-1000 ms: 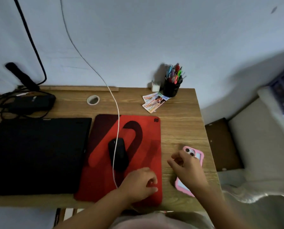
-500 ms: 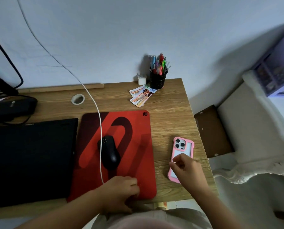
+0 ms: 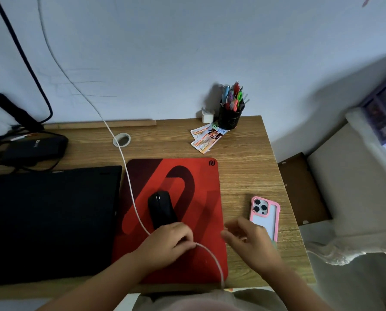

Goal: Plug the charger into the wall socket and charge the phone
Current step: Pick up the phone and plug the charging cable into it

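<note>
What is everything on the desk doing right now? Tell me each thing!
Phone: face down, not plugged in.
White cable: draped across the mouse pad, pinched by the left hand.
Right hand: open, holding nothing, beside the phone.
Laptop: closed.
Mouse: resting on the mouse pad.
Pen cup: upright, full.

dim, bluish | right hand (image 3: 252,241) motion-blurred | wide-angle bending at edges | soft wall shadows

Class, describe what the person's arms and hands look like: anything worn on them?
Both forearms are bare, no sleeves in view. The left hand and right hand show no gloves, and no rings, watch or bracelets can be seen. The right hand is motion-blurred.
</note>
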A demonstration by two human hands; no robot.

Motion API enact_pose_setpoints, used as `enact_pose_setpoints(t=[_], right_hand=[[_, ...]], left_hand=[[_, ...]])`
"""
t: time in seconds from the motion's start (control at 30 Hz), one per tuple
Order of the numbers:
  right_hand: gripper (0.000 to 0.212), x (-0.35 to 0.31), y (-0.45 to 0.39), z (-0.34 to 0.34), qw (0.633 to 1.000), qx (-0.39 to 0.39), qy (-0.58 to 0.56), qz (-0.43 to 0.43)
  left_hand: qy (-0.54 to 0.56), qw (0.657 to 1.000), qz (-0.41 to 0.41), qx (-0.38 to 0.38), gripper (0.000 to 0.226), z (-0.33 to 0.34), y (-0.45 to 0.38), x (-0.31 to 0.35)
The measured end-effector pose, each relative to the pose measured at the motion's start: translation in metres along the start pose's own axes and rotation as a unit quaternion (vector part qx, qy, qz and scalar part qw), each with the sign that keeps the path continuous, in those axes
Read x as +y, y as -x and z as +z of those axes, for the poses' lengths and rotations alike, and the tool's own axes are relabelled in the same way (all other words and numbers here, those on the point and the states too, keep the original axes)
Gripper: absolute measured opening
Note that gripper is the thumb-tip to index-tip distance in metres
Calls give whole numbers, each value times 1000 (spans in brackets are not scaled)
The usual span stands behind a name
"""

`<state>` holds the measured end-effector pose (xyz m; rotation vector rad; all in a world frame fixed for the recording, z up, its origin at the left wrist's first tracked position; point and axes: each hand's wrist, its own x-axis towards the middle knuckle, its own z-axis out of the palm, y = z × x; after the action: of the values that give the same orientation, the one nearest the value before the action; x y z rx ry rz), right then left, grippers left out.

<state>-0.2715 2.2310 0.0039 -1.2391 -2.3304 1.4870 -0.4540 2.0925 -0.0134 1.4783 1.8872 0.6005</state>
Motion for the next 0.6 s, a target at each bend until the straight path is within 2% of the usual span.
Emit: enact_pose_setpoints(t=[0.07,0.13,0.23,0.3,0.43,0.53,0.6], right_hand=[[25,-10,0,4,996,-75,-53,-19],[29,-19,-2,7,987,-126,-95,-36],[16,-26,-11,8,987,-98,-123,-46],[15,-27,-16,3,989,-64,-131,-27],[15,-27,-25,-5,991,-52,-119,-35],[13,-30,-27,-1,992,-45,-88,-72],[14,-32,-28,0,992,-35,-78,-95]], left_hand=[[45,997,-10,61,13,-8,-6,5],[81,989,-11,122,20,-19,-11,9],[93,978,-18,187,27,-35,-15,6],[83,972,-40,215,24,-43,-14,-3],[48,981,-61,178,17,-44,-16,-12],[67,990,-2,120,47,-30,-28,12],[69,992,34,96,48,-15,-39,29]])
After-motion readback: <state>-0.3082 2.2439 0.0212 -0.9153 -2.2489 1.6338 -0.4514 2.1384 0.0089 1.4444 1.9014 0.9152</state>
